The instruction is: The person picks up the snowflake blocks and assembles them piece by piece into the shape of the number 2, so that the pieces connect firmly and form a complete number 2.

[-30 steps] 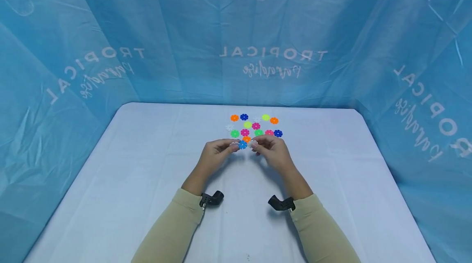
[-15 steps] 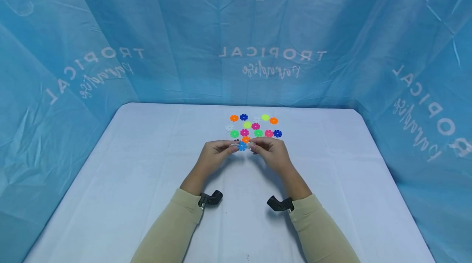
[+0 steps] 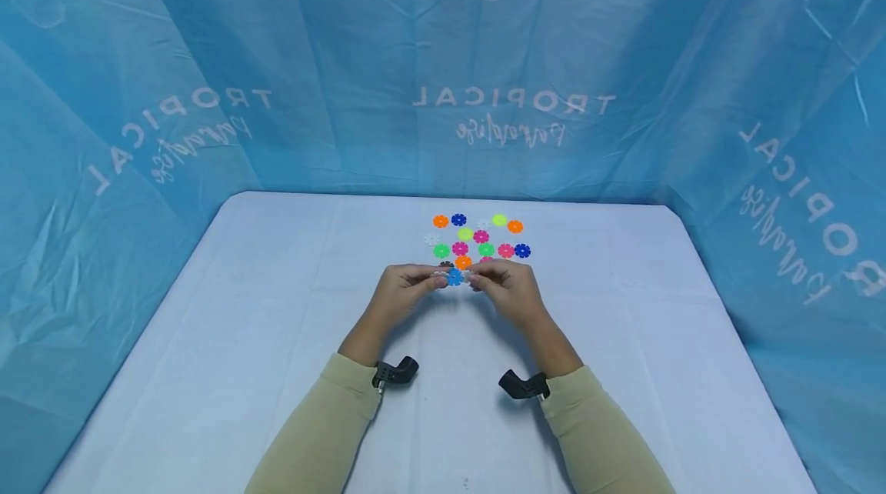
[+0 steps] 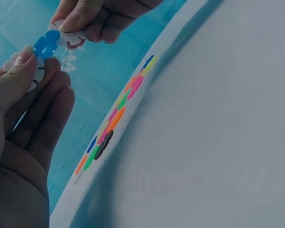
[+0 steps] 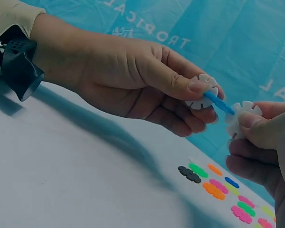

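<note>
My left hand [image 3: 408, 286] pinches a white notched plastic disc [image 5: 195, 103] between thumb and fingers. A blue notched disc [image 3: 454, 277] juts from that white disc, its edge in the slot. From the other side, my right hand [image 3: 508, 288] pinches a second white notched disc [image 5: 234, 124], which stands crosswise to the blue one and meets its free edge. The two hands face each other, with the blue disc bridging between them above the table. Fingertips cover part of each white disc.
Behind the hands, several loose notched discs lie flat on the white table [image 3: 277, 286]: an orange disc [image 3: 463, 262], a black disc [image 5: 189, 174] and green, pink, yellow, dark blue and white ones. A blue printed curtain [image 3: 374, 148] surrounds the table's far side and flanks.
My right hand has shifted slightly left and down, bringing its white disc against the blue disc and turning it more edge-on. A black disc and a pink one behind the hands show more now.
</note>
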The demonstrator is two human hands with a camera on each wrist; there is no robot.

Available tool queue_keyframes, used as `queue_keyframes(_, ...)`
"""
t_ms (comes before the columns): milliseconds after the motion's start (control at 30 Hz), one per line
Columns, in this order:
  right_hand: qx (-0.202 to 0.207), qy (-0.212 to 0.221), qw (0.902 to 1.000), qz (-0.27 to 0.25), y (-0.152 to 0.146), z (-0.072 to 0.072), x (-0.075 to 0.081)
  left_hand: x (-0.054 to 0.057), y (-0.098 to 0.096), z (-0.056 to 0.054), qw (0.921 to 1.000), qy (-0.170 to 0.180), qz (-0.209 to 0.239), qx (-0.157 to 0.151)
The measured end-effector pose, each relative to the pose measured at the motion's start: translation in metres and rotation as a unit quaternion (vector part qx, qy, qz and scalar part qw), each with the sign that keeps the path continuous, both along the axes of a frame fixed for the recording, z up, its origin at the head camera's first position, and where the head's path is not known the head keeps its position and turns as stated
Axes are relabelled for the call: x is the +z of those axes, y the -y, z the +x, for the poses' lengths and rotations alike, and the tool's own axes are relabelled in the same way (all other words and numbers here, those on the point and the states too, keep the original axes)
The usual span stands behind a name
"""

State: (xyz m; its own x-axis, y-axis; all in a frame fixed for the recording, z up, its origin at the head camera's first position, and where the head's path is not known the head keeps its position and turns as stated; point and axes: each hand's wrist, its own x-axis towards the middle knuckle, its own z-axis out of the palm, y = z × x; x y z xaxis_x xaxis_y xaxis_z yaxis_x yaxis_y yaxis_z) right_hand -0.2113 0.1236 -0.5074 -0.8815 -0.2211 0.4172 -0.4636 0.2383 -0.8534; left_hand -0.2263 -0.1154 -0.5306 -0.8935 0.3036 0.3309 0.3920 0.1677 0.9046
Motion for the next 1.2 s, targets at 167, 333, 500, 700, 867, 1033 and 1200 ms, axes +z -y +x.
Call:
queue_keyframes(167,0.018,0.003,0.9998,-0.012,0.001,0.013,0.019,0.001,-0.001,0.002,0.9997,0.016,0.012,-0.012)
queue_keyframes(333,0.025,-0.001,0.9994,-0.022,0.002,0.015,0.020,0.002,-0.002,0.002,0.9996,0.021,0.016,-0.015)
queue_keyframes(500,0.018,-0.004,0.9996,-0.023,0.001,0.004,-0.001,0.001,-0.002,0.001,0.9997,0.020,0.011,-0.014)
queue_keyframes(700,0.018,-0.027,0.9994,-0.008,-0.002,-0.002,-0.007,0.004,-0.001,0.002,0.9996,0.021,-0.009,-0.015)
queue_keyframes(867,0.017,-0.046,0.9985,0.022,-0.003,-0.004,-0.009,0.005,-0.002,0.000,0.9996,-0.003,-0.022,-0.018)
queue_keyframes(1033,0.026,-0.067,0.9965,0.043,-0.002,-0.006,-0.010,0.008,-0.009,-0.001,0.9961,-0.062,-0.060,-0.017)
queue_keyframes(1200,0.043,-0.084,0.9943,0.049,0.003,-0.006,-0.010,0.011,-0.014,0.001,0.9921,-0.090,-0.086,0.001)
